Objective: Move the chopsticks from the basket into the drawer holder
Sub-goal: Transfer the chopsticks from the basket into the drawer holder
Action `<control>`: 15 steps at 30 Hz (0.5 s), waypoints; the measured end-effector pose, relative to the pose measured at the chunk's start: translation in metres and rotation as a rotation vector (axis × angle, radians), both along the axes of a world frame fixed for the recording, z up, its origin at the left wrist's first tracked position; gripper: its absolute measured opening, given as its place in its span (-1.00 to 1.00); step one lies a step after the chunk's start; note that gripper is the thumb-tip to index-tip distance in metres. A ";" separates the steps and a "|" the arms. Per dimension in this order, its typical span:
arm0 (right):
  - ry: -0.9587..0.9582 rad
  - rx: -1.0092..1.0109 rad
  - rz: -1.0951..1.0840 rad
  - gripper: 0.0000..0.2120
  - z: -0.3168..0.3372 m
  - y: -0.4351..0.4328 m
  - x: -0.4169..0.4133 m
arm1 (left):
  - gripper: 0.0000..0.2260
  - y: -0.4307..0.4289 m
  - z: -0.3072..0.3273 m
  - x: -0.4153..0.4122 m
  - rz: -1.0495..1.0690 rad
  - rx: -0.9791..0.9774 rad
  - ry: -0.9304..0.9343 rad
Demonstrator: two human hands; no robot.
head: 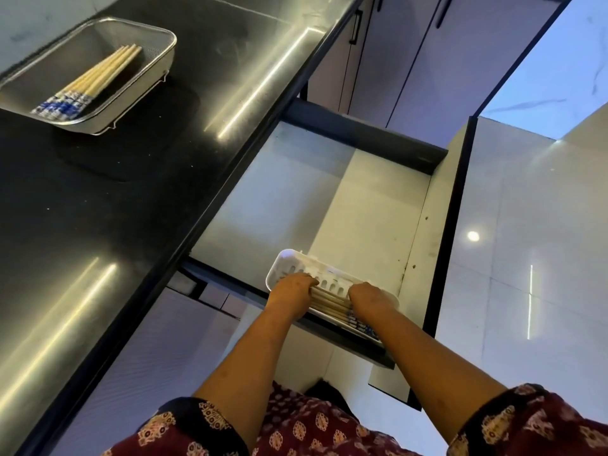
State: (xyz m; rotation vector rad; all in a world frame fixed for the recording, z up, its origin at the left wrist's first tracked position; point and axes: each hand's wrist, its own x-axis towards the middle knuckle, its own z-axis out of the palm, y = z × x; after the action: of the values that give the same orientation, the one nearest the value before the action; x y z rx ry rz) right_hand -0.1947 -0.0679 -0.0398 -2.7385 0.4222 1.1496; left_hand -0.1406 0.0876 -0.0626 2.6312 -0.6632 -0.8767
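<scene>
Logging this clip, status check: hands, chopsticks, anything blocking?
Left hand and right hand on chopsticks in holder, grip unclear. More chopsticks in basket. Drawer open, nothing blocking.

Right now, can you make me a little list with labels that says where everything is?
basket: on the black counter, far left
basket chopsticks: a bunch lying inside, with blue patterned ends
drawer: pulled open
holder: white, at the drawer's near end
holder chopsticks: lying in the holder
left hand: fingers curled on the holder chopsticks
right hand: the same, at their other end
</scene>
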 end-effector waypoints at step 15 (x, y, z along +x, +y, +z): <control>-0.285 0.000 0.034 -0.74 -0.002 -0.004 -0.024 | -0.72 -0.016 0.008 -0.022 -0.092 0.002 -0.053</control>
State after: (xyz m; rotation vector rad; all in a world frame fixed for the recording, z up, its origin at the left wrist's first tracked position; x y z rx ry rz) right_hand -0.2189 -0.0719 -0.0423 -2.8589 0.3392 0.7474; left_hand -0.1625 0.0716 -0.0547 2.6517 -0.8027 -0.8356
